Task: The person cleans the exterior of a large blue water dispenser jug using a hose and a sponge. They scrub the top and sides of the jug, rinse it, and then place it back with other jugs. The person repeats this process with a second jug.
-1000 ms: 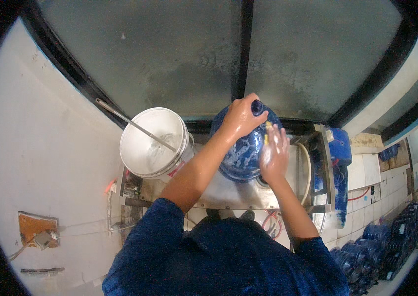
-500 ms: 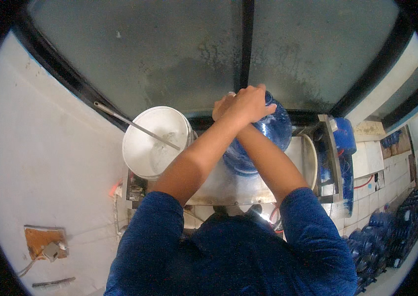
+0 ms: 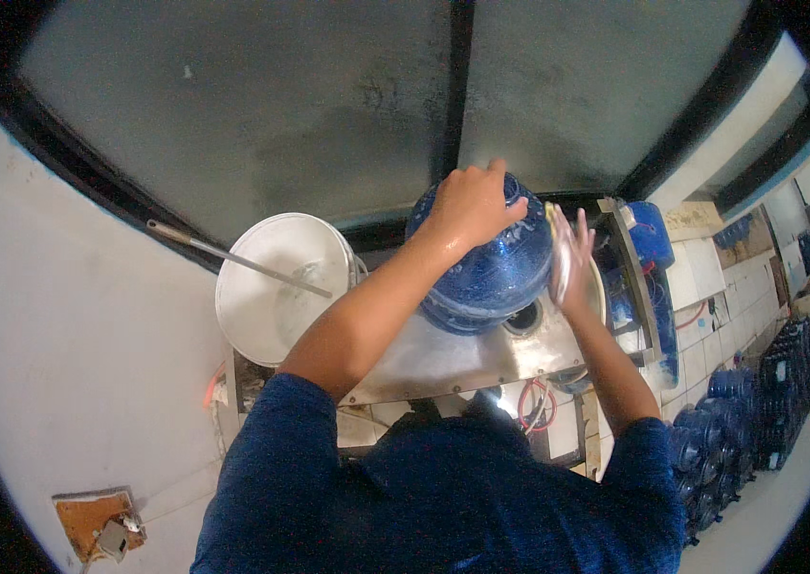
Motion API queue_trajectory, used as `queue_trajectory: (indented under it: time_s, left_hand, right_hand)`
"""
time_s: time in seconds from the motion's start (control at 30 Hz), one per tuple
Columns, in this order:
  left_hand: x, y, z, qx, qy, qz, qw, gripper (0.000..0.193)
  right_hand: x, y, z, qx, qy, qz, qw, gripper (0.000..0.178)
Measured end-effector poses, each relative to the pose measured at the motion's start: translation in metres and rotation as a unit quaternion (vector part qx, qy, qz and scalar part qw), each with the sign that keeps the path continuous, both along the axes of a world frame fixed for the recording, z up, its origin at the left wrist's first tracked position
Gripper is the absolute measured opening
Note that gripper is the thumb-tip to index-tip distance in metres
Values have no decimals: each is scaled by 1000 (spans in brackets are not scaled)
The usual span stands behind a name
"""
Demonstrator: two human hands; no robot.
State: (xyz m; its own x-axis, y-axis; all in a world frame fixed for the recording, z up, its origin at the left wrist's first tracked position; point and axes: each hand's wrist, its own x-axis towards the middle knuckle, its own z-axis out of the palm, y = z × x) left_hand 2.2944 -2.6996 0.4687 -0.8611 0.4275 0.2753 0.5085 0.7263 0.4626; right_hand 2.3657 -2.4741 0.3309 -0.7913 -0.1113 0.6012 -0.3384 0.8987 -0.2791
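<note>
A large, wet blue water jug [image 3: 486, 287] stands upright on the metal top in front of me, streaked with pale foam. My left hand [image 3: 474, 206] is closed over its shoulder at the neck, thumb and forefinger on either side of the mouth. At the jug's right side is my right hand [image 3: 572, 256], fingers stretched and spread, palm turned toward the wall of the jug, with white suds on it. Something small and yellow [image 3: 550, 212] shows between that hand and the jug; its kind is mostly hidden.
Left of the jug stands a white bucket [image 3: 250, 251] with a long metal rod [image 3: 242, 258] leaning across it. The metal counter [image 3: 424, 359] has a round drain hole [image 3: 522, 319]. Frosted window panes [image 3: 328, 105] rise behind. Several blue jugs [image 3: 721, 430] are stacked at lower right.
My forearms were crossed; my right hand has swung from the jug's left side to its right side, uncrossing them. My left hand stays at the neck. The drain hole has come into sight.
</note>
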Motion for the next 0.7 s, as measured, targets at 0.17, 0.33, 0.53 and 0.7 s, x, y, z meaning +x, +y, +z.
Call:
queue_trajectory:
  time_s: [0.17, 0.33, 0.53, 0.7]
  left_hand:
    - [1, 5, 3, -15, 23, 25, 999, 55]
    - [6, 5, -20, 151, 43, 53, 986, 52]
    - [41, 14, -51, 337, -49, 97, 935, 64]
    - [38, 7, -51, 347, -37, 56, 935, 60]
  right_hand:
    - [-83, 8, -7, -241, -138, -8, 961, 41]
    - [-39, -91, 49, -152, -5, -7, 988, 33]
    - [35, -66, 31, -56, 10, 71, 996, 48]
    - [-76, 6, -4, -183, -129, 163, 961, 48]
